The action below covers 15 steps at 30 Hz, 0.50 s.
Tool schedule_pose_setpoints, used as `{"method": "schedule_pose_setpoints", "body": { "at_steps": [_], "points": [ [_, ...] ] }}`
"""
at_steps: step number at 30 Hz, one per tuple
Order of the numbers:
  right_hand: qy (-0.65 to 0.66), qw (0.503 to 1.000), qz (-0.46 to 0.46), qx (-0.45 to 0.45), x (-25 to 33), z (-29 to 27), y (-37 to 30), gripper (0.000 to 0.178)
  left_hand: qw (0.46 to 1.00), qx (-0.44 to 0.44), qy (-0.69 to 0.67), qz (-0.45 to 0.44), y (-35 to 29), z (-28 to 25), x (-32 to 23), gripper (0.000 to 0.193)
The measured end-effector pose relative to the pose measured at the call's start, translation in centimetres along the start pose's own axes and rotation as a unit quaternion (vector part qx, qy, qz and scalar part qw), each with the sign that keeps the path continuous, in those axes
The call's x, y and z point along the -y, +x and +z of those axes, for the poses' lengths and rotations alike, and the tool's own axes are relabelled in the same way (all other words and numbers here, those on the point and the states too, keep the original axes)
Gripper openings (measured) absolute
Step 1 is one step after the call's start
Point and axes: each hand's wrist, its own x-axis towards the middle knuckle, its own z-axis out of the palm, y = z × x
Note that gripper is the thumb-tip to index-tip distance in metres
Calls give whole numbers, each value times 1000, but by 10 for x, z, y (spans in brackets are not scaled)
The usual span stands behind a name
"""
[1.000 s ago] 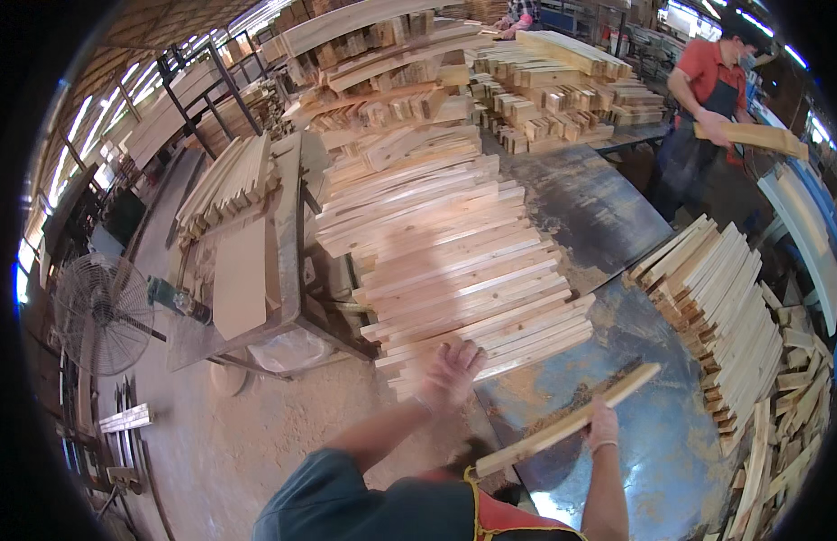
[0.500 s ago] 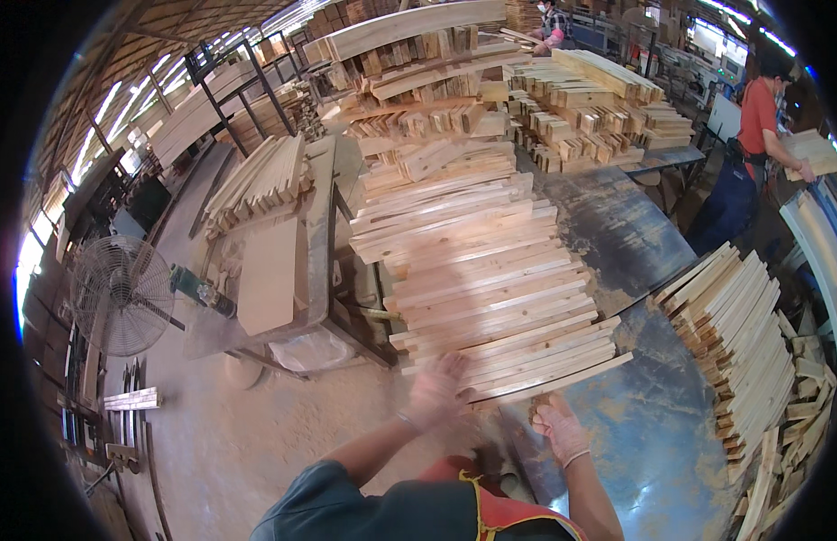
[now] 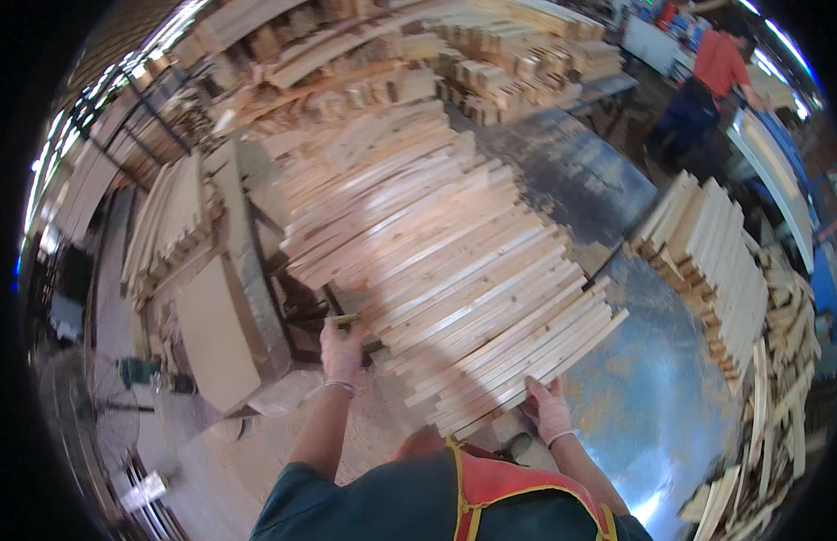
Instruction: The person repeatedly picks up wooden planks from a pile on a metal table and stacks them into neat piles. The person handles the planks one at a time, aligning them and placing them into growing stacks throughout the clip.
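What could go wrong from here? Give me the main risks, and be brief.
The wooden strips have uneven left ends that seem to overhang the metal table; the left hand, close by, might knock some askew. The right hand, at the nearest strip's edge, could catch a splinter. The dusty floor may be slippery underfoot.

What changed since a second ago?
The wooden strip that the right hand held over the bluish table moved left and now lies at the near edge of the row of strips, that hand at it. The left hand moved left, away from the row. The stack at right stayed put.
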Motion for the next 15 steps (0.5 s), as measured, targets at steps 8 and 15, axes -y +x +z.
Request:
{"method": "schedule_pose_setpoints", "body": {
  "at_steps": [8,15],
  "points": [
    [-3,996,-20,-87,4,54,-12,66,839,79,-434,-321,-30,48,68,29],
    [144,989,-22,-5,12,5,-11,78,912,405,-48,-48,-89,20,153,29]
  ]
}}
